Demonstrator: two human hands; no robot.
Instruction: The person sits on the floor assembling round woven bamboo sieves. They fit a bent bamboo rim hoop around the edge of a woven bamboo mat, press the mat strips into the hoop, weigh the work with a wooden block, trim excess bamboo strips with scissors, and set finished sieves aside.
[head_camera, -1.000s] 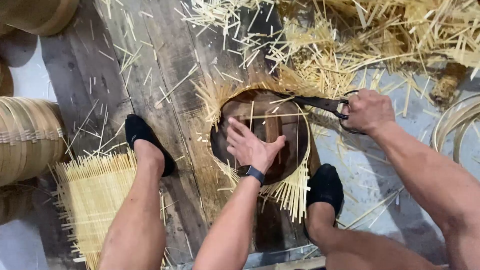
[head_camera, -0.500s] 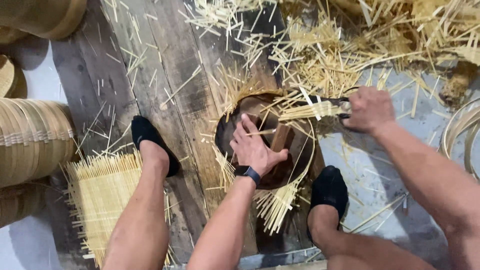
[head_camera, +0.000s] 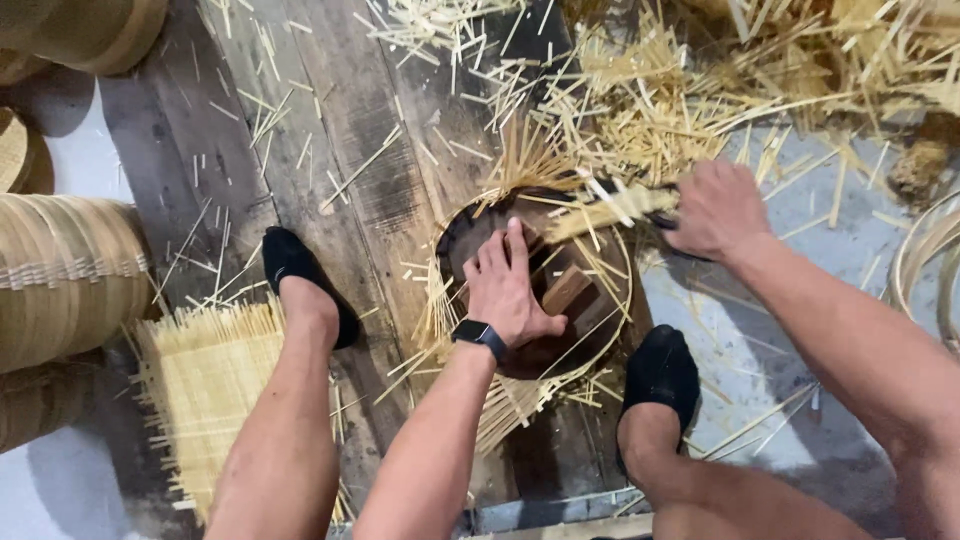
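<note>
The left hand (head_camera: 512, 292) lay flat, fingers spread, on the round dark wooden form (head_camera: 540, 290); the right hand (head_camera: 716, 208), beside it, grip closed on a dark-handled tool (head_camera: 625, 203), seemingly trimmed pale bamboo strips (head_camera: 520, 160); rotating the form looked due.

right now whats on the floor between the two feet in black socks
In the head view, the round dark wooden form over a woven bamboo mat lies between the feet, with the left hand pressed flat on it.

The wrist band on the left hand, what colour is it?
Black wrist band, seen in the head view.
</note>
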